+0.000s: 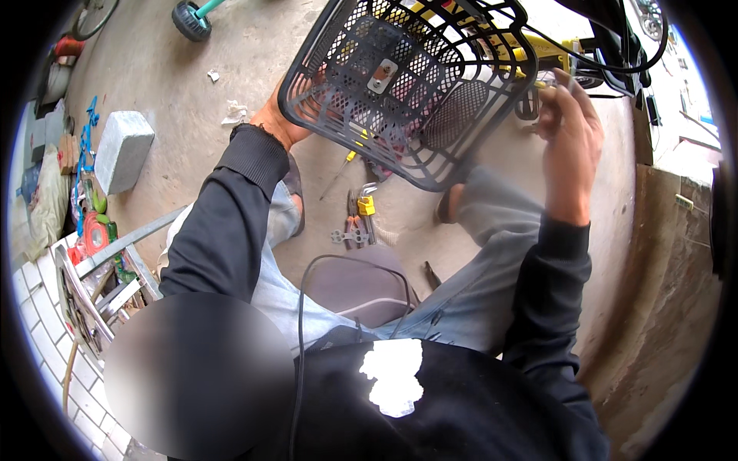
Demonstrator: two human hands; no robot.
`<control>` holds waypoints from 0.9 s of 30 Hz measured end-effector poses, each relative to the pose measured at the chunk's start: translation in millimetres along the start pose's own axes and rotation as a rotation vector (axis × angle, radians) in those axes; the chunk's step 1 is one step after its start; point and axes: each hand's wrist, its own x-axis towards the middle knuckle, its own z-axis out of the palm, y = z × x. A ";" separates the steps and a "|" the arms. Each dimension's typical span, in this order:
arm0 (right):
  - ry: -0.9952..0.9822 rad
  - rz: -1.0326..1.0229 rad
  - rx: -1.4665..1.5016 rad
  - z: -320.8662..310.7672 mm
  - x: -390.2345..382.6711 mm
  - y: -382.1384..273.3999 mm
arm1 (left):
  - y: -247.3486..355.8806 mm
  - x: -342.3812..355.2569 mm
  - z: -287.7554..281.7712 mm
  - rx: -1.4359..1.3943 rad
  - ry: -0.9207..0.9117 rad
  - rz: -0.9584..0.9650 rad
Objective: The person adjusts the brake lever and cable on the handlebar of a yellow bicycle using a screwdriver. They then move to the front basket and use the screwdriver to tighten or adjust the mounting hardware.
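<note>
A black plastic bicycle basket [361,100] with mesh walls is tilted in front of me, its open top facing me. Inside, a small metal plate [382,76] with screws is fixed to the mesh. My left hand [286,121] grips the basket's left side, its fingers mostly hidden behind the wall. Just beyond the right rim, my right hand [570,132] is closed in a pinch, with something small and yellowish at the fingertips that I cannot make out. On the floor below lie a yellow-handled screwdriver [338,174], pliers [354,223] and a yellow hex key set [367,206].
Yellow and black vehicle parts [565,52] and a cable stand behind the basket. A pale block [123,152] sits at the left, near a metal frame [127,244] and clutter. A low wall edge [661,253] runs along the right. A small wheel [191,21] is at the far left.
</note>
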 end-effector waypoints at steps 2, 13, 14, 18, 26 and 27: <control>0.086 -0.250 -0.204 1.1 -12.2 -11.6 | 3.1 -1.4 4.2 -0.025 -0.021 -0.020; -0.088 -0.288 0.145 40.4 -24.6 -51.0 | 13.6 -4.7 12.1 -0.100 -0.100 -0.074; -0.090 -0.206 0.195 42.1 -28.0 -45.1 | 14.3 -5.3 13.0 -0.109 -0.108 -0.079; -0.019 0.047 0.232 44.5 -38.7 -25.9 | 17.4 -6.5 15.8 -0.125 -0.137 -0.092; -0.238 0.113 0.157 67.4 -76.2 -18.5 | 2.2 -0.1 4.1 -0.483 -0.351 -0.140; -0.264 0.137 0.096 72.7 -81.9 -25.3 | -4.5 3.7 -1.9 -0.581 -0.419 -0.159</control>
